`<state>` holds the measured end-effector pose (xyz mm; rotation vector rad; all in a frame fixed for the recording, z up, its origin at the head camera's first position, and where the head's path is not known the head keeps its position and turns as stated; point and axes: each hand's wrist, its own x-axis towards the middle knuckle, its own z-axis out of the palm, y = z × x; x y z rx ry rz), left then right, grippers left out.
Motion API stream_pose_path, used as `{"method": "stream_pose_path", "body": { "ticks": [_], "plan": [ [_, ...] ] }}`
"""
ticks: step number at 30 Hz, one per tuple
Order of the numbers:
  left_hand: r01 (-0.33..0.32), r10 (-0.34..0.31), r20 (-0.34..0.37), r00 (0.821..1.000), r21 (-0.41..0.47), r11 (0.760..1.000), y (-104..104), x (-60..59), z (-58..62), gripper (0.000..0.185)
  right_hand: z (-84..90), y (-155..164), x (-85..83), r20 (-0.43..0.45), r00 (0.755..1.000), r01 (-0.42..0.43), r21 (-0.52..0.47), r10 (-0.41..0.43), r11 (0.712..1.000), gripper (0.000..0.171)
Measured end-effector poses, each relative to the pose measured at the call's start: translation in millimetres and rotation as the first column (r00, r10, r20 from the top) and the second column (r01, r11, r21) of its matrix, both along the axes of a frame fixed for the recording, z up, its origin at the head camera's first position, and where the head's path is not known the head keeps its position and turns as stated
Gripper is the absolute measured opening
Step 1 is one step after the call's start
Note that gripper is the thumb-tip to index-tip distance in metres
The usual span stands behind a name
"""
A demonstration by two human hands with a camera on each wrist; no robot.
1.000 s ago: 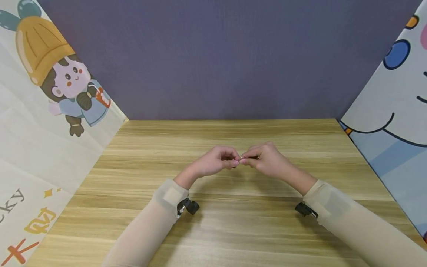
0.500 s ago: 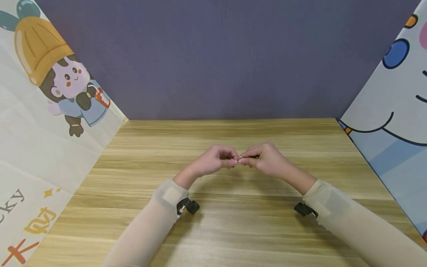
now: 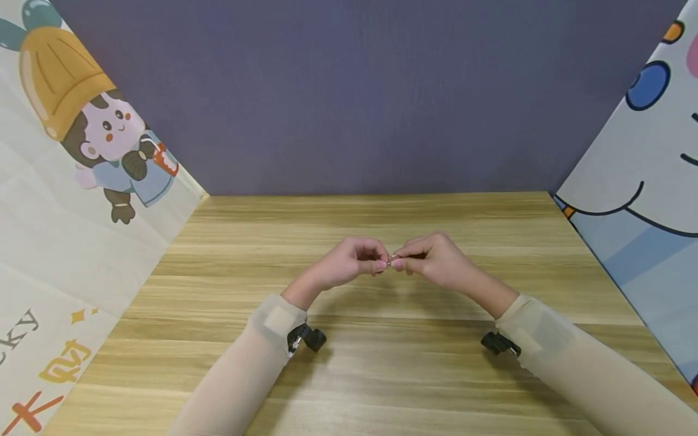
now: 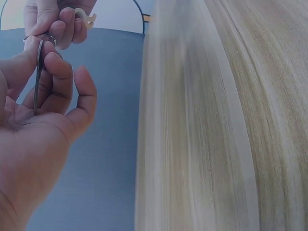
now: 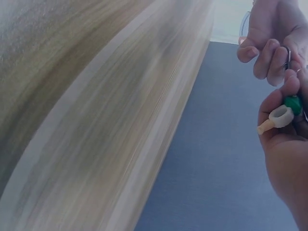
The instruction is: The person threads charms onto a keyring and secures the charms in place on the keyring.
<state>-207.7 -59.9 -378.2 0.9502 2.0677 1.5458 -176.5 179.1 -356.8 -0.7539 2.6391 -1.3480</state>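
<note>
Both hands meet fingertip to fingertip above the middle of the wooden table [image 3: 371, 351] in the head view. My left hand [image 3: 349, 263] pinches a thin flat metal key [image 4: 38, 79], seen edge-on in the left wrist view. At its upper end a metal split ring [image 4: 48, 37] lies between the two hands' fingertips. My right hand [image 3: 438, 260] pinches the keyring from the other side. From its fingers a plastic charm [image 5: 281, 117] with a white loop and a peach tip sticks out, beside a green bead [image 5: 292, 104]. Whether the key is threaded on the ring is hidden.
A purple-grey panel [image 3: 349, 97] stands behind the table. Printed cloths hang at the left [image 3: 65, 254] and right [image 3: 638, 181]. Each sleeved wrist carries a small black camera, on the left wrist [image 3: 314, 339] and the right wrist [image 3: 495, 343].
The hands stay joined at nearly the same spot, with only tiny finger shifts at the ring. The head view has drifted slightly.
</note>
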Motion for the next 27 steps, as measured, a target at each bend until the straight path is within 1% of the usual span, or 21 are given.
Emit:
{"method": "stream_pose_path", "body": {
  "ticks": [9,14,17,22,27],
  "plan": [
    [0.003,-0.004,0.005,1.000,0.052,0.999,-0.1,1.5,1.1,0.010,0.1,3.7,0.7,0.105,0.994,0.024,-0.073,-0.016,0.997,0.017],
    [-0.014,0.014,0.002,1.000,0.071,0.997,0.3,3.0,3.1,0.013,0.4,4.5,1.5,0.132,0.991,0.035,-0.119,-0.019,0.992,0.018],
    [-0.027,0.026,0.007,1.000,0.090,0.996,0.7,4.6,4.8,0.010,-0.9,5.3,1.5,0.142,0.990,0.040,-0.148,-0.019,0.988,0.017],
    [-0.035,0.030,0.038,0.999,0.152,0.988,1.8,7.0,6.1,0.008,-1.7,6.2,2.6,0.157,0.988,0.048,-0.201,-0.016,0.978,0.016],
    [-0.026,0.009,0.073,0.997,0.237,0.971,3.9,8.8,5.7,0.009,-1.1,5.8,3.8,0.169,0.985,0.035,-0.274,0.012,0.961,0.019]
  ]
}}
